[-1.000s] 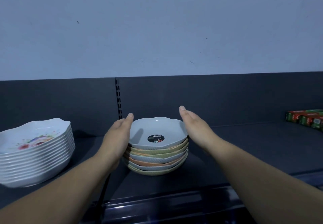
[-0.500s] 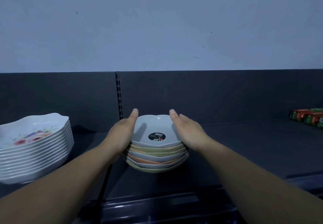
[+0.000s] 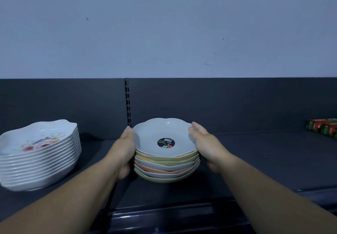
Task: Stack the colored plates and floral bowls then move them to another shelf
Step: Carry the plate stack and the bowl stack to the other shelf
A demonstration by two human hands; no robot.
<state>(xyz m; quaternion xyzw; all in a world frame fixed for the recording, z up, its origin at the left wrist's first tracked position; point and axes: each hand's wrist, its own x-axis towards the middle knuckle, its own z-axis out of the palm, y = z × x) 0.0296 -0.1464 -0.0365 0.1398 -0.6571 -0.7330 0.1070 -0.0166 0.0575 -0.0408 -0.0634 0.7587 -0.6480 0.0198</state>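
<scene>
Gripping the stack of colored plates [image 3: 166, 162] from both sides, the left hand [image 3: 125, 151] and right hand [image 3: 206, 146] press its edges on the dark shelf [image 3: 255, 160]; floral bowls [image 3: 39, 157] sit stacked well left

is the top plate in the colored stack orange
No, the top plate of the colored stack is pale grey with a round black sticker; orange plates sit lower down.

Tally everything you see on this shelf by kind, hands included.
Colored plate stack: 1
Floral bowl stack: 1
Hands: 2, left hand and right hand, one on each side of the plates
Red and green package, cut off at the edge: 1
Total: 5
</scene>
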